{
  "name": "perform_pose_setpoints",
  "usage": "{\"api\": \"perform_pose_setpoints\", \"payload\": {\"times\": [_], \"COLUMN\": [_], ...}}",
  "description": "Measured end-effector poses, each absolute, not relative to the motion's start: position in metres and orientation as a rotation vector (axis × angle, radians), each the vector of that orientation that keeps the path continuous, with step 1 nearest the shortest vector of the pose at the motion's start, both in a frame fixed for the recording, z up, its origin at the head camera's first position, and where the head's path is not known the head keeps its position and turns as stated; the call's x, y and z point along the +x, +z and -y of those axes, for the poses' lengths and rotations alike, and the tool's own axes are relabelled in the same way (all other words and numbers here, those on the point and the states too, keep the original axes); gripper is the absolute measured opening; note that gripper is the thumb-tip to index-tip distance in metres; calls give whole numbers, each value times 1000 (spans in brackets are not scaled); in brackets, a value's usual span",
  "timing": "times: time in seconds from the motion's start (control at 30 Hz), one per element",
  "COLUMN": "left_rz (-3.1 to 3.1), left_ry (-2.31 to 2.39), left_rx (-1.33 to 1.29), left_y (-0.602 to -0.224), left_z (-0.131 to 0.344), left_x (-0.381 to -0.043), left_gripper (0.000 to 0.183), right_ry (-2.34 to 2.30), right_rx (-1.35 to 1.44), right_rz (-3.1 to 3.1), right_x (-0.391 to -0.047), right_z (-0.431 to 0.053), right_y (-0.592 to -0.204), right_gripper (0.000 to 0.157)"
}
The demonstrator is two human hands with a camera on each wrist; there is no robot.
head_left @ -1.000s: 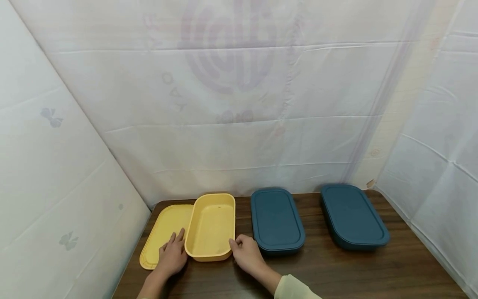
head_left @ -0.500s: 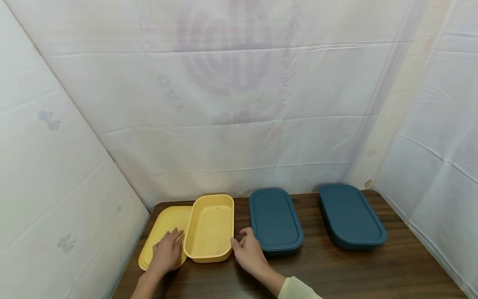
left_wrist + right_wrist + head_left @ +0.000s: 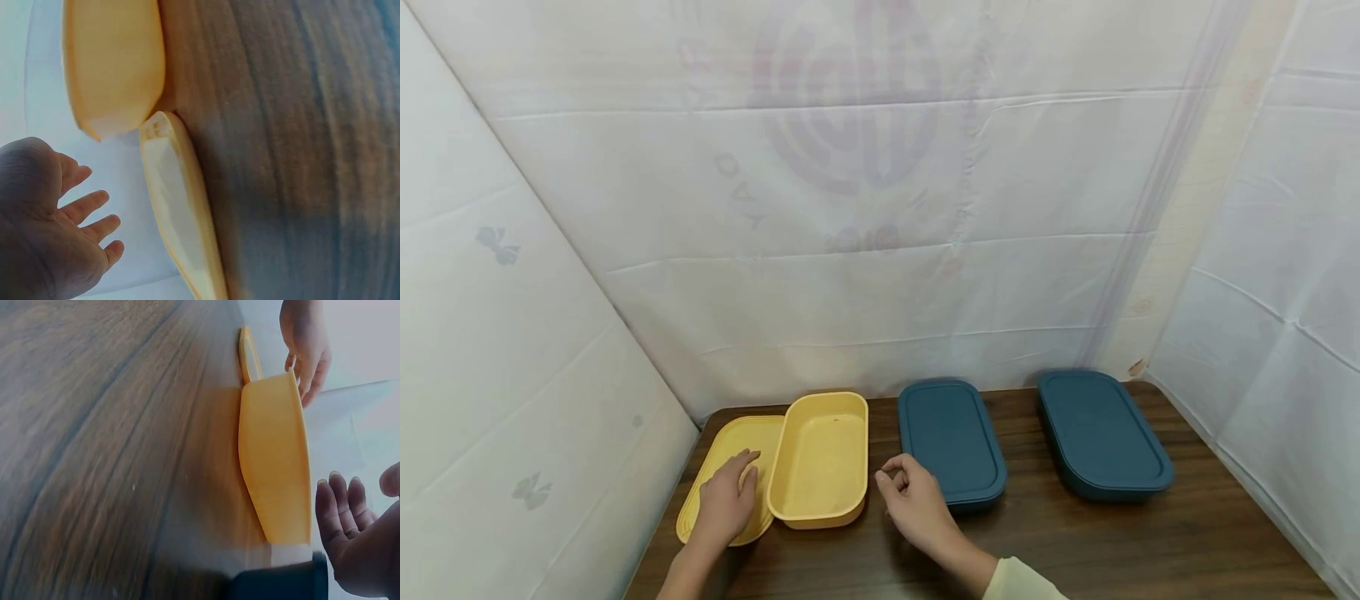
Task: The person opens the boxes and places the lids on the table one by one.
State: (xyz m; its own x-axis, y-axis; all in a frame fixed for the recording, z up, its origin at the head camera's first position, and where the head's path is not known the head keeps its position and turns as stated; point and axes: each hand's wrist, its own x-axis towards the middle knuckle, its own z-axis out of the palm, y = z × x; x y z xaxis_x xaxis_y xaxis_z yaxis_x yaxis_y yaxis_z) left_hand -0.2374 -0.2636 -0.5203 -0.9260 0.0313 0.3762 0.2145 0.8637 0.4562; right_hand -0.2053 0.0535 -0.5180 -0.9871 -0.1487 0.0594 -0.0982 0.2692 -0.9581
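Note:
An uncovered yellow box [image 3: 820, 462] stands at the left of the table, with nothing inside but a small dark speck. Flat beside it on the left lies a yellow lid [image 3: 730, 442]; in the left wrist view the lid [image 3: 172, 200] reaches close to the box [image 3: 115, 62]. Above the lid hovers my left hand [image 3: 724, 504], fingers loosely extended and holding nothing. Between the yellow box and a lidded blue box [image 3: 955, 442] is my right hand [image 3: 917, 504], apart from the yellow box, its fingers relaxed and nothing in them.
A second lidded blue box [image 3: 1105, 433] stands farther right on the brown wooden table [image 3: 1075, 550]. White cloth [image 3: 850, 292] hangs behind the table and along both sides.
My left hand has lifted off beside the yellow box and shifted left over the lid. My right hand has let go of the box's right edge and drawn away to the right.

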Motion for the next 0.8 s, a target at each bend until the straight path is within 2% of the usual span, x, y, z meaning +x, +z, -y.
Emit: {"api": "perform_pose_setpoints", "payload": {"times": [0.23, 0.5, 0.8], "left_rz": [2646, 2723, 2797], "left_ry": [-774, -937, -992], "left_rx": [-184, -94, -78], "left_y": [-514, -512, -517], "left_z": [260, 256, 250], "left_x": [-236, -227, -222], "left_gripper": [30, 35, 38], "right_ry": [-1873, -1864, -1923], "right_rx": [-290, -276, -294], "right_rz": [-2532, -2542, -2539], "right_x": [-202, -199, -192], "right_z": [-69, -82, -103], "right_y": [-510, -510, -512], "right_gripper": [27, 20, 31]}}
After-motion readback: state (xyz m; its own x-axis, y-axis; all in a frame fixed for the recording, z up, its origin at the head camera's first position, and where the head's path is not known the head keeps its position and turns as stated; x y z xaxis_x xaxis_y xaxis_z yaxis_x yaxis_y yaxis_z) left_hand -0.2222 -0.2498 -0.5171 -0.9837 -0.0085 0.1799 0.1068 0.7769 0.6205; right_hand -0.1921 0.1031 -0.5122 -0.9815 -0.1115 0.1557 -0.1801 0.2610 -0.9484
